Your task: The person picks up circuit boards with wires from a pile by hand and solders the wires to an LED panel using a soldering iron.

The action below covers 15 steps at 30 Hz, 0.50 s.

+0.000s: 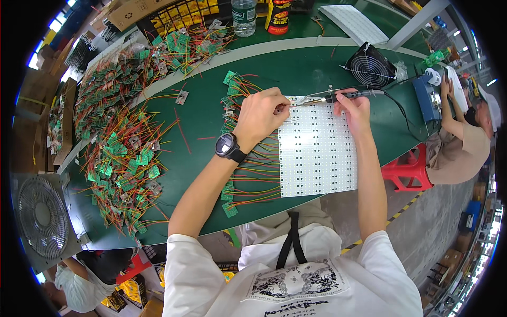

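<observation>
A white LED panel (317, 153) with rows of small dots lies in front of me on the green table. My right hand (353, 112) is closed around a soldering iron (343, 96), whose metal tip points left over the panel's far edge. At the panel's far left corner my left hand (262, 117) is closed in a pinch beside the tip. What its fingertips hold is too small to make out. Red and yellow wires (259, 193) run from the panel's left edge to a column of small green circuit boards (229, 208), partly hidden behind my left forearm.
Heaps of wired circuit boards (116, 164) cover the table's left side. A black fan (371, 68) and a blue soldering station (425, 98) stand at the right. Behind are a bottle (244, 18), a can (278, 17) and another white panel (354, 24). A co-worker (459, 137) sits right.
</observation>
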Motion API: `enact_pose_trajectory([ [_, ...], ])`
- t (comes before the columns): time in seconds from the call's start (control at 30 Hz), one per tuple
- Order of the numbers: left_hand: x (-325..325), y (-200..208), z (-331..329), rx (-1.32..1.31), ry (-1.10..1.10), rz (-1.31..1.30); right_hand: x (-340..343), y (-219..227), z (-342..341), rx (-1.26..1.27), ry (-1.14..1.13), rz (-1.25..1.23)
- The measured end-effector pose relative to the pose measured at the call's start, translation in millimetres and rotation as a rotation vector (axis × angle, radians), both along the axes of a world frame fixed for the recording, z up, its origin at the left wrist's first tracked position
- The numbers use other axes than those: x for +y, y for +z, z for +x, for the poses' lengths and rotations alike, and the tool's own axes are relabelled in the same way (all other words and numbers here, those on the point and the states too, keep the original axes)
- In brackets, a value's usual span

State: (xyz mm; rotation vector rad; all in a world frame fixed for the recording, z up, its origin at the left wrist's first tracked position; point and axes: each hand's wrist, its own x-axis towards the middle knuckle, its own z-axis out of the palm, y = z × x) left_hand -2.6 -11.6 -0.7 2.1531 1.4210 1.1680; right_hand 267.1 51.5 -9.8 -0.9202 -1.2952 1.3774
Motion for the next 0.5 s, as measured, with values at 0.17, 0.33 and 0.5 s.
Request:
enact_pose_trajectory([
  [0.17, 0.0, 0.4, 0.0, 0.02, -0.006, 0.004, -1.0, 0.4, -1.6, -0.045, 0.006, 0.037],
  [0.33, -0.6, 1.2, 0.3, 0.02, -0.001, -0.026, -1.1, -1.0, -1.0, -0.053, 0.011, 0.046],
  [0.5, -0.3, 0.5, -0.6, 0.019, -0.005, -0.013, 0.3, -2.0, -0.2, -0.045, 0.013, 0.028],
])
